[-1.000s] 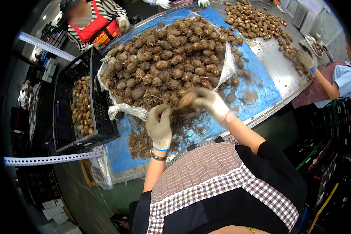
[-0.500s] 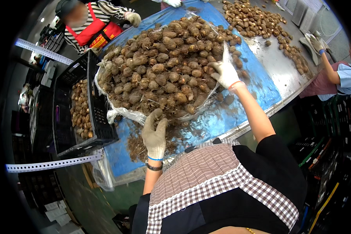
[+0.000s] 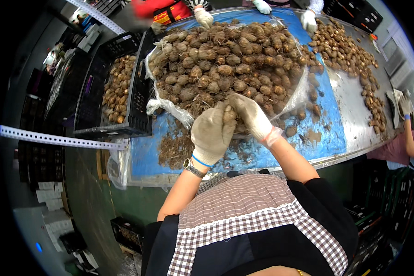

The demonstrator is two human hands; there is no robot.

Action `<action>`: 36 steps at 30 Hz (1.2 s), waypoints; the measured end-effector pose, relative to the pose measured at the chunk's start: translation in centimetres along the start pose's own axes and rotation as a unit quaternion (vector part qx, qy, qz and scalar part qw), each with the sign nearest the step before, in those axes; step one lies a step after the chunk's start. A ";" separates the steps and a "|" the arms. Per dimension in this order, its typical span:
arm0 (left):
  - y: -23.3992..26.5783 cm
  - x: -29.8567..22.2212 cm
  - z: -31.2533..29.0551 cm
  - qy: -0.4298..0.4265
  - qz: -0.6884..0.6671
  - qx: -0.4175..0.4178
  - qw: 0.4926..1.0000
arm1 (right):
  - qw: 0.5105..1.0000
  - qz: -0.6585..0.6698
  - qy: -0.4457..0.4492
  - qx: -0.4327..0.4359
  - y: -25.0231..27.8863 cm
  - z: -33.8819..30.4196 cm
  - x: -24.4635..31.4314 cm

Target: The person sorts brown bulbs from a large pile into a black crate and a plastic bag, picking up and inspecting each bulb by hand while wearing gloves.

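Note:
In white knit gloves soiled at the fingers, my left hand (image 3: 212, 132) and my right hand (image 3: 252, 116) meet over the near edge of a big heap of small hairy brown taros (image 3: 225, 70). Both are closed, fingertips together, around a small taro (image 3: 230, 113) that is mostly hidden by the gloves. The heap rests on a clear plastic sheet (image 3: 170, 106), which bunches up at the left and right of the pile. Beneath lies a blue sheet (image 3: 326, 138) covering the table. Beside my left wrist is a patch of brown root scraps (image 3: 172, 149).
A black crate (image 3: 140, 112) partly filled with cleaner taros stands left of the heap. More taros (image 3: 342, 50) lie on the bare metal tabletop (image 3: 354, 103) at right. Co-workers' gloved hands (image 3: 203, 17) reach in along the far edge. A perforated metal bar (image 3: 62, 139) juts out left.
My right hand has come from the heap's right side to meet my left, and both now hold a taro. The view has shifted, and a gloved hand now shows at the far right pile.

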State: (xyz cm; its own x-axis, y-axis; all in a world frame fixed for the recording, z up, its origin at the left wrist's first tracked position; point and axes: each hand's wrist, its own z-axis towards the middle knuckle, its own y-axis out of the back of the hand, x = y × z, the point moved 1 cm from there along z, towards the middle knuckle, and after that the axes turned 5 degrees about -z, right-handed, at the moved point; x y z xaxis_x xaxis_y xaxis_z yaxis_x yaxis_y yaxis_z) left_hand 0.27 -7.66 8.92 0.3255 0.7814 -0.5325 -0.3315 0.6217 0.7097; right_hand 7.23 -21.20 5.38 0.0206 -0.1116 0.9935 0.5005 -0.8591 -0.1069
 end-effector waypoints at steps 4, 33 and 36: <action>-1.2 1.0 -1.3 0.019 -0.033 -0.113 0.993 | 0.925 -0.318 0.170 -0.116 -1.8 0.9 1.3; 2.9 8.7 -4.9 0.071 -0.352 -0.162 0.919 | 0.995 -0.080 0.063 -0.012 -9.5 -0.5 0.5; 2.2 9.4 -5.1 0.097 -0.409 -0.128 0.898 | 0.982 -0.168 0.073 -0.040 -9.4 -0.7 1.1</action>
State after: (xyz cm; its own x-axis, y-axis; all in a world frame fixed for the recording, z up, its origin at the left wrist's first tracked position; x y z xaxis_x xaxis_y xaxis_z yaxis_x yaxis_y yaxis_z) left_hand -1.91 1.31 3.14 0.4011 0.0377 -0.9152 -0.2532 0.9648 -0.0712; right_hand 1.98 -13.56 7.46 -0.2612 0.1190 0.9579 0.3889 -0.8953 0.2173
